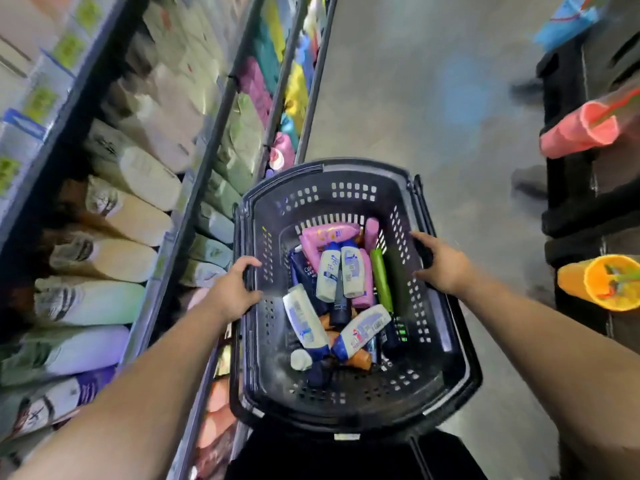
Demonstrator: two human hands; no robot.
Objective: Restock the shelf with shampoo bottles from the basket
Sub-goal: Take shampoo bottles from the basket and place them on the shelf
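Observation:
A black plastic basket (349, 403) sits in front of me, low in the aisle. Several shampoo bottles lie jumbled in it: white-and-blue ones (304, 318), pink ones (329, 233), a green one (381, 278) and dark blue ones. My left hand (233, 292) grips the basket's left rim, fingers curled over the edge. My right hand (438, 265) grips the right rim the same way. The shelf (194, 188) runs along my left, its rows packed with white, green and pink bottles. The picture is blurred.
Grey floor stretches ahead of the basket. On the right stands a dark rack (581, 209) with a pink tube (581, 133) and an orange cup (602, 289) sticking out. Something dark sits under the basket's near end.

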